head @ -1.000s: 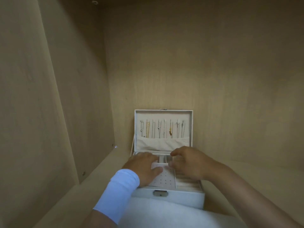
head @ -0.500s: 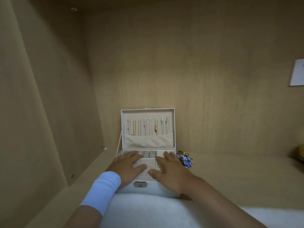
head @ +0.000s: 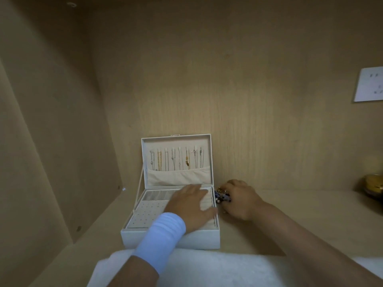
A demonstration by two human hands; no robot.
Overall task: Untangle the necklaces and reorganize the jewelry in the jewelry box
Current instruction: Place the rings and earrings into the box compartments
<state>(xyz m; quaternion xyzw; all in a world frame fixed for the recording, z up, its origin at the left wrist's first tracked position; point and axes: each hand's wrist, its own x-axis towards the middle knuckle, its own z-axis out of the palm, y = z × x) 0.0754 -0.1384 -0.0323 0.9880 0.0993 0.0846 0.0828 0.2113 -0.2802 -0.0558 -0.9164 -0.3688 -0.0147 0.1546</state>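
Wooden shelf [head: 290,216], right hand [head: 240,200] fingers [head: 224,186] curled on beaded jewelry [head: 222,198]

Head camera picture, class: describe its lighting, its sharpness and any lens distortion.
Head view: dim, warm light, brightest on the back panel above the jewelry box; the whole frame is soft, so the necklaces in the lid show little detail and the beaded cluster by the right hand smears; wide-angle bending slants the left side panel.
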